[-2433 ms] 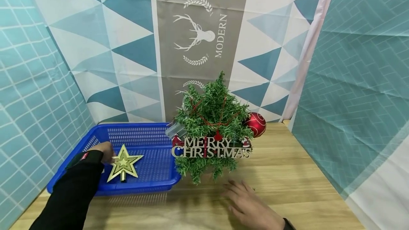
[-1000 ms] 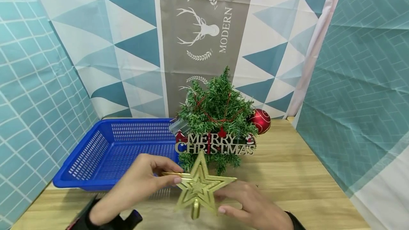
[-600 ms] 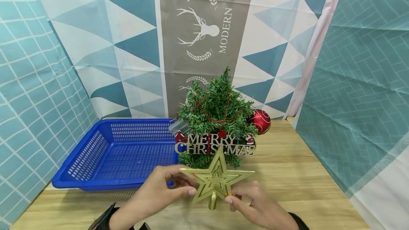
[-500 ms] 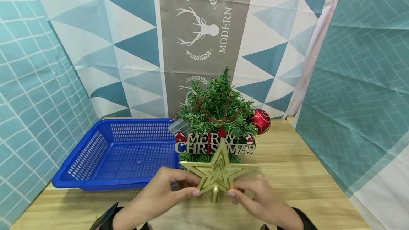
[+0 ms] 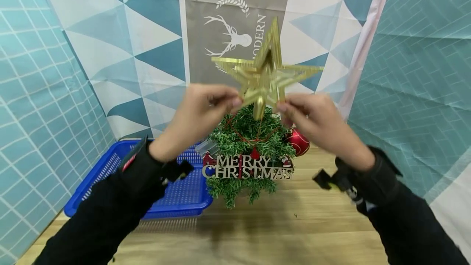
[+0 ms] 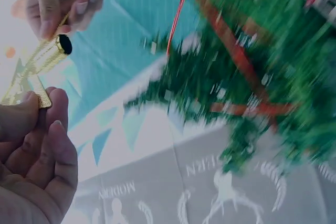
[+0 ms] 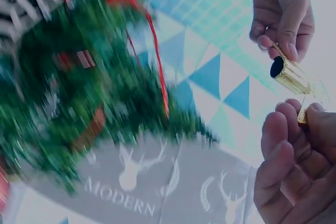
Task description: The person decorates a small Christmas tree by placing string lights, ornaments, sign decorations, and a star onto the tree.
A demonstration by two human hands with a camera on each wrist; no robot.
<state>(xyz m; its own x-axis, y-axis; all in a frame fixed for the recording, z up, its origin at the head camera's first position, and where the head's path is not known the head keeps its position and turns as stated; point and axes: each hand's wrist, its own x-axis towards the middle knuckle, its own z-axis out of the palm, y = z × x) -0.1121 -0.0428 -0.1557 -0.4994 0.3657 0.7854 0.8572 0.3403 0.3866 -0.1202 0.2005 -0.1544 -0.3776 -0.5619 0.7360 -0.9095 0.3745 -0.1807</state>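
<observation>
A gold star tree topper [image 5: 263,72] is held up in front of the curtain, its hollow socket [image 7: 281,72] pointing down. My left hand [image 5: 200,111] pinches one lower point of it between thumb and fingers. The opposite lower point is pinched by my right hand [image 5: 316,120]. Just below the star stands a small green Christmas tree [image 5: 250,134], its tip hidden behind the star in the head view. In the left wrist view the open end of the socket [image 6: 64,44] shows apart from the blurred tree tip.
A "Merry Christmas" sign [image 5: 248,167] and a red bauble [image 5: 299,141] hang on the tree. To its left sits a blue plastic basket [image 5: 180,205], partly behind my left sleeve. The wooden table [image 5: 294,232] lies beneath, with a patterned curtain [image 5: 154,32] behind.
The left hand took the star from the basket, and the right hand joined in gripping it. Both hands have since raised the star from in front of the tree to above its top.
</observation>
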